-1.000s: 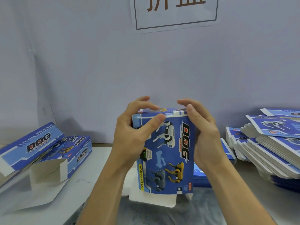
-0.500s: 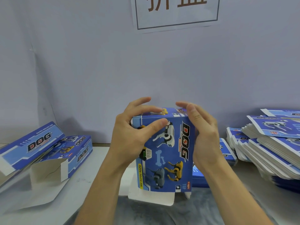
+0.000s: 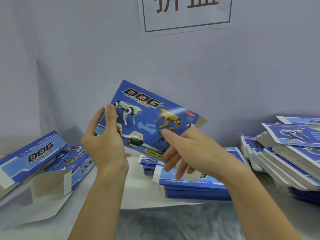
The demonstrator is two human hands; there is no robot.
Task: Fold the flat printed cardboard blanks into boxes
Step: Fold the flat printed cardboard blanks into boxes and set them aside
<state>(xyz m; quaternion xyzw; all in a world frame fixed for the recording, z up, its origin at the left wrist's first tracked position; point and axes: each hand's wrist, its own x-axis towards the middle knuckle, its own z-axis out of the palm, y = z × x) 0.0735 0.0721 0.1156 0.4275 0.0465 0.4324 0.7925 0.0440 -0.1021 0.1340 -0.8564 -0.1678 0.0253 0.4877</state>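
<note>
- The box (image 3: 147,122) you've got up in front of you reads "DOG" across the top, "FUNNY MOV..." in a yellow strip along the bottom edge, and "TOP" near the right corner. It's printed with a white robot dog, a yellow one, a dark one and a bone.
- Your left hand (image 3: 103,141) grips its left end, thumb on the printed face, fingers curled behind.
- Your right hand (image 3: 187,151) pinches the lower right edge, thumb on the front, fingers loosely spread underneath.
- The box is tilted, left end lower and nearer you, held in the air above the counter (image 3: 142,193).
- Right under your right hand sits a stack of blanks (image 3: 194,187); its top one reads "FUNNY MOVING DOG" upside down.
- A bigger pile (image 3: 290,153) is heaped at the far right, with "TOP" showing on one sheet.
- On the left lie two folded boxes (image 3: 46,161), both saying "DOG", the nearer one with its white end flaps open.
- A sign (image 3: 187,13) with large brown characters hangs on the pale wall (image 3: 69,58), cut off at the top.
</note>
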